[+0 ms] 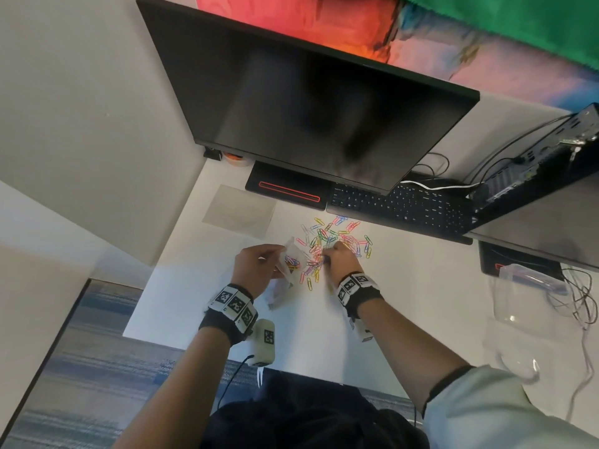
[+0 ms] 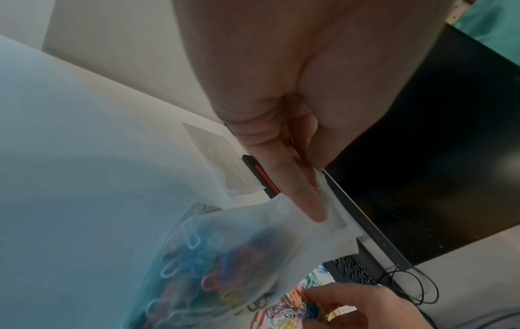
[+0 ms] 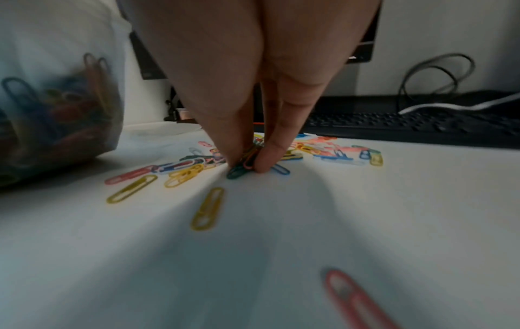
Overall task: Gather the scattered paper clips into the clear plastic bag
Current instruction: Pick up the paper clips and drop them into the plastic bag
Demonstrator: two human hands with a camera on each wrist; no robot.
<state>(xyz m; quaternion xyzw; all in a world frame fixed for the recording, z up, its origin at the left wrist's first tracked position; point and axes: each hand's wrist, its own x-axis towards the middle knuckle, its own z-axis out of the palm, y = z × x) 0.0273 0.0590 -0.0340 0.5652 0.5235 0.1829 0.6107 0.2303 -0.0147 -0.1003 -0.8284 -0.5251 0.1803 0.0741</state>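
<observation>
Paper clips (image 1: 337, 241): coloured, scattered in a loose heap on the white table (image 1: 405, 319), just in front of the black keyboard (image 1: 405, 205). A further share already lies inside the clear plastic bag (image 1: 293, 262), seen through its wall in the left wrist view (image 2: 202, 278) and the right wrist view (image 3: 56, 106).

Clear plastic bag: held at the near-left edge of the heap, its bottom close to the table; whether it touches cannot be told.

Left hand (image 1: 256, 265): forearm reaching forward over the table, fingers (image 2: 298, 189) curled and pinching the bag's upper rim.

Right hand (image 1: 340, 257): forearm angled in from the right, hand pointing down into the near side of the heap. Fingers (image 3: 270, 155) drawn together, tips on the table, clamped on a small bunch of clips, green and pink among them (image 3: 244, 164). Loose yellow clips (image 3: 208, 209) lie nearer the wrist than the bunch.

Table, measured from the heap: black monitor (image 1: 308, 108) above and behind; monitor base with a red stripe (image 1: 288, 189) behind-left; grey square sheet (image 1: 240, 210) to the left; clear plastic container (image 1: 525, 296) and cables (image 1: 580, 299) well to the right.

Floor: blue-grey carpet (image 1: 81, 367) below the table's left edge.
</observation>
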